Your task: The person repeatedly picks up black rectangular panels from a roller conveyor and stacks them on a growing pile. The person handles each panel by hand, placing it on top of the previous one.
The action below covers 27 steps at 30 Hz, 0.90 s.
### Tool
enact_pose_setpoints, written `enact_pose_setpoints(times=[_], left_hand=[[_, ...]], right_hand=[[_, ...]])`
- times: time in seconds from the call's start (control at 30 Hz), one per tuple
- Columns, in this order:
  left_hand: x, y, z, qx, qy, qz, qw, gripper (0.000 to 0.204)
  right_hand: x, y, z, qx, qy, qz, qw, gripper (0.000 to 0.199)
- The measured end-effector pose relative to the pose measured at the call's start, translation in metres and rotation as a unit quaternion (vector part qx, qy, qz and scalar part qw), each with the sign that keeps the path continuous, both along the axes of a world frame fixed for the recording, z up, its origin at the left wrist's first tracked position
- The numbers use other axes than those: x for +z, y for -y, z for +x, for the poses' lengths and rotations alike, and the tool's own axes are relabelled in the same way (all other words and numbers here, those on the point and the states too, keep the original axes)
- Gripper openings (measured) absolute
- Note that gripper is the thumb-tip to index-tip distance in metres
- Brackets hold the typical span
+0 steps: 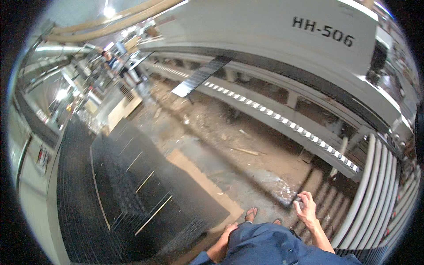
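Observation:
My right hand [308, 211] is held out over the floor at the lower right, beside the grey rollers. Its fingers are loosely curled with a gap between thumb and forefinger, and I see nothing in them. Low at my side, close to the blue clothing, is my left hand [229, 231]; its fingers are mostly hidden. To its left stand stacks of dark flat panels [185, 196] with light strips showing between some of them. A long grey machine [265, 35] runs across the upper right, and a narrow dark panel [203, 76] sticks out from its side.
Grey rollers [369, 190] line the right side. A rail with white pads [274, 115] runs along the machine's lower side. Debris and a wooden stick [245, 151] lie on the dusty floor. A brown board [198, 174] edges the stacks. Another person [115, 65] stands far off.

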<state>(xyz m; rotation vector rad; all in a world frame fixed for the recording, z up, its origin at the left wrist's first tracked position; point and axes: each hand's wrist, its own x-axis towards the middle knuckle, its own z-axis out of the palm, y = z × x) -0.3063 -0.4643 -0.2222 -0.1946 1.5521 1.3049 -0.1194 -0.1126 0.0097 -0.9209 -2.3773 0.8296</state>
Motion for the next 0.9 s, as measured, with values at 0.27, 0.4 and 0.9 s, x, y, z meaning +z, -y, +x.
enact_pose_setpoints(times=[0.27, 0.4, 0.9], left_hand=[[-0.025, -0.045, -0.033, -0.14, -0.074, -0.187, 0.97, 0.041], [-0.039, -0.051, -0.046, -0.116, -0.049, -0.198, 0.972, 0.039], [-0.058, -0.015, -0.037, 0.071, 0.05, -0.127, 0.988, 0.028]], right_hand=[[0.017, -0.026, -0.032, -0.005, -0.029, 0.002, 1.0, 0.035], [0.013, -0.042, -0.037, 0.011, -0.008, 0.004, 1.0, 0.034], [0.022, -0.08, -0.126, 0.121, 0.027, 0.035, 0.992, 0.04]])
